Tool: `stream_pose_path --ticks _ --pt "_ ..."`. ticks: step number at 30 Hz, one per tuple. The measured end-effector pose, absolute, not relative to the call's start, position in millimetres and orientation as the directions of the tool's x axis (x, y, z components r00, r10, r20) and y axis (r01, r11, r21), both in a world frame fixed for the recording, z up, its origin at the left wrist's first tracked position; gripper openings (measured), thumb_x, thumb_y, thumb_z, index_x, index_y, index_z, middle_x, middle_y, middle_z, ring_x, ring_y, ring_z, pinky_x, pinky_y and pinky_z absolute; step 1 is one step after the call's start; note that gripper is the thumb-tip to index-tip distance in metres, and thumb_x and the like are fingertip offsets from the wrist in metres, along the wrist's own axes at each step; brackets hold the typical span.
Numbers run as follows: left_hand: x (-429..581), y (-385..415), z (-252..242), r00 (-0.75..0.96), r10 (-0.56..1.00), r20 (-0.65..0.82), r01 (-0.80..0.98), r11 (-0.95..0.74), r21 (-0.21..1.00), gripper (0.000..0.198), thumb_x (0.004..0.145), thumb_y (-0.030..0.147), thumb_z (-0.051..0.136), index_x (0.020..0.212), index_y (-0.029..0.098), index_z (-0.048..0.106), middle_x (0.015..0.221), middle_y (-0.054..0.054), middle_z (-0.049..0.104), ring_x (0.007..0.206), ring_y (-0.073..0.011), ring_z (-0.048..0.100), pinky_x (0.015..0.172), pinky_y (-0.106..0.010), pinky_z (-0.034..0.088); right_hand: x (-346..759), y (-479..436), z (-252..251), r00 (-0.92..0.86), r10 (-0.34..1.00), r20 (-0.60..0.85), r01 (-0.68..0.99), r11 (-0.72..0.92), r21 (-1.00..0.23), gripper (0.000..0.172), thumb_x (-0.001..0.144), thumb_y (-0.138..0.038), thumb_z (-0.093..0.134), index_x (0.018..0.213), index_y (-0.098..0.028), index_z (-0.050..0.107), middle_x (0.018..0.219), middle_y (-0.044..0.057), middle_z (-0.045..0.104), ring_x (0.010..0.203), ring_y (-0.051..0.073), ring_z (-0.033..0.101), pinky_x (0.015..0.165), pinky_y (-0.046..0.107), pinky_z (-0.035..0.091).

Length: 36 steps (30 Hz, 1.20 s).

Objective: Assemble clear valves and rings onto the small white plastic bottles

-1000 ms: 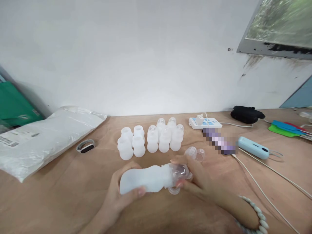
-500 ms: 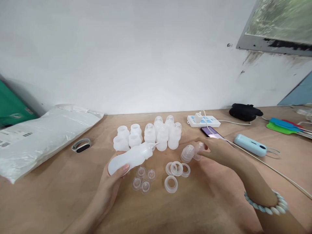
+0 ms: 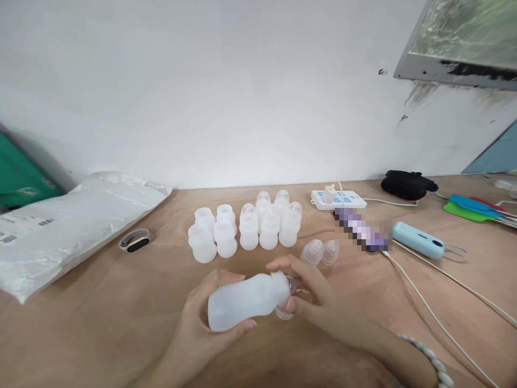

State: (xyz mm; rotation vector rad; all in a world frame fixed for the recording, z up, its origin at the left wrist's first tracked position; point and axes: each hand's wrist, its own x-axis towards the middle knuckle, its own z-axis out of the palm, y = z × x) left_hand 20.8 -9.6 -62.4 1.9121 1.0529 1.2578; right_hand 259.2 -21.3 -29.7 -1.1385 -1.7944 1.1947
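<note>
A frosted white baby bottle (image 3: 244, 303) lies tilted in my left hand (image 3: 202, 312), fingers and thumb wrapped round its base end. My right hand (image 3: 315, 296) is at the bottle's neck end, its forefinger above the collar and its thumb below. A clear piece shows between those fingers; its exact shape is partly hidden. Behind stand several bottles topped with clear domes (image 3: 270, 229) and, to their left, several open-necked bottles (image 3: 204, 234). Clear dome caps (image 3: 313, 251) lie beyond my right hand. A clear ring (image 3: 285, 312) shows partly under the bottle's neck.
A white plastic parcel (image 3: 76, 215) and a fitness band (image 3: 135, 241) are at the left. Along the right lie a power strip (image 3: 338, 200), a blurred phone (image 3: 361, 229), a light blue device (image 3: 418, 240), cables, a black case (image 3: 409, 185) and coloured spatulas (image 3: 470, 207).
My right hand has moved left from the dome caps to the bottle's neck. The bottle has shifted right and down in my left hand, now covering the loose clear discs and most rings.
</note>
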Motion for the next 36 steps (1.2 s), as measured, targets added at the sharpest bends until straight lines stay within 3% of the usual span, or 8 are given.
stream_pose_path --ticks 4,10,20,24,27,30,34,36 --pt "23 -15 -59 0.3 0.841 0.45 0.337 -0.535 0.775 0.037 0.067 0.025 0.083 0.101 0.029 0.067 0.091 0.0 0.076 0.072 -0.0217 0.071 0.06 -0.027 0.055 250 -26 -37 -0.329 0.943 0.044 0.302 0.149 -0.942 0.032 0.089 -0.051 0.062 0.101 -0.021 0.062 0.084 0.004 0.067 0.074 0.019 0.063 0.062 0.029 0.05" --pt "26 -23 -49 0.227 0.924 0.307 0.322 -0.368 0.872 0.026 0.062 0.032 0.08 0.085 0.025 0.068 0.071 0.002 0.072 0.057 -0.0181 0.063 0.051 -0.024 0.048 258 -25 -36 -0.39 0.86 0.329 0.437 0.488 -0.756 0.038 0.092 -0.059 0.055 0.101 -0.023 0.063 0.089 0.005 0.073 0.075 0.02 0.066 0.067 0.031 0.052" --pt "21 -12 -52 0.303 0.953 -0.004 0.126 -0.036 0.991 0.03 0.066 0.046 0.075 0.07 0.019 0.064 0.058 0.004 0.052 0.052 -0.0113 0.044 0.048 -0.02 0.036 260 -16 -45 -0.543 0.497 0.677 0.361 0.866 -0.346 0.03 0.1 -0.035 0.053 0.128 -0.026 0.05 0.109 0.01 0.068 0.099 0.021 0.068 0.083 0.033 0.057" --pt "22 -9 -51 0.261 0.965 0.005 0.172 -0.052 0.984 0.031 0.067 0.046 0.076 0.075 0.019 0.065 0.061 0.004 0.054 0.055 -0.012 0.045 0.05 -0.021 0.036 257 -14 -43 -0.445 0.711 0.545 0.344 0.697 -0.629 0.045 0.094 -0.048 0.06 0.131 -0.025 0.047 0.115 0.01 0.065 0.102 0.023 0.065 0.084 0.036 0.057" --pt "23 -10 -51 0.251 0.967 0.033 0.218 -0.09 0.972 0.032 0.065 0.044 0.079 0.079 0.019 0.065 0.065 0.003 0.056 0.058 -0.0129 0.047 0.051 -0.02 0.037 254 -16 -41 -0.389 0.89 0.238 0.272 0.357 -0.893 0.037 0.095 -0.055 0.052 0.112 -0.023 0.058 0.095 0.006 0.066 0.084 0.02 0.066 0.069 0.031 0.056" --pt "23 -9 -51 0.259 0.966 0.008 0.23 -0.069 0.971 0.032 0.067 0.047 0.077 0.077 0.019 0.064 0.063 0.003 0.056 0.057 -0.0132 0.047 0.05 -0.021 0.037 253 -16 -41 -0.364 0.924 0.118 0.24 0.216 -0.947 0.026 0.089 -0.046 0.065 0.099 -0.023 0.06 0.09 0.003 0.065 0.083 0.019 0.064 0.07 0.031 0.054" --pt "21 -5 -51 0.253 0.967 -0.012 0.248 -0.053 0.967 0.034 0.069 0.051 0.074 0.075 0.019 0.063 0.062 0.002 0.059 0.057 -0.0148 0.05 0.051 -0.022 0.038 253 -17 -42 -0.353 0.922 0.158 0.251 0.256 -0.933 0.064 0.073 -0.038 0.083 0.128 -0.03 0.051 0.124 0.005 0.059 0.11 0.023 0.058 0.09 0.037 0.052" --pt "21 -5 -51 0.252 0.968 0.0 0.267 -0.07 0.961 0.034 0.068 0.05 0.074 0.076 0.019 0.064 0.063 0.002 0.059 0.058 -0.0153 0.051 0.052 -0.023 0.039 253 -17 -42 -0.371 0.923 0.105 0.232 0.201 -0.952 0.055 0.082 -0.041 0.074 0.13 -0.03 0.05 0.121 0.006 0.061 0.106 0.023 0.061 0.086 0.037 0.054"
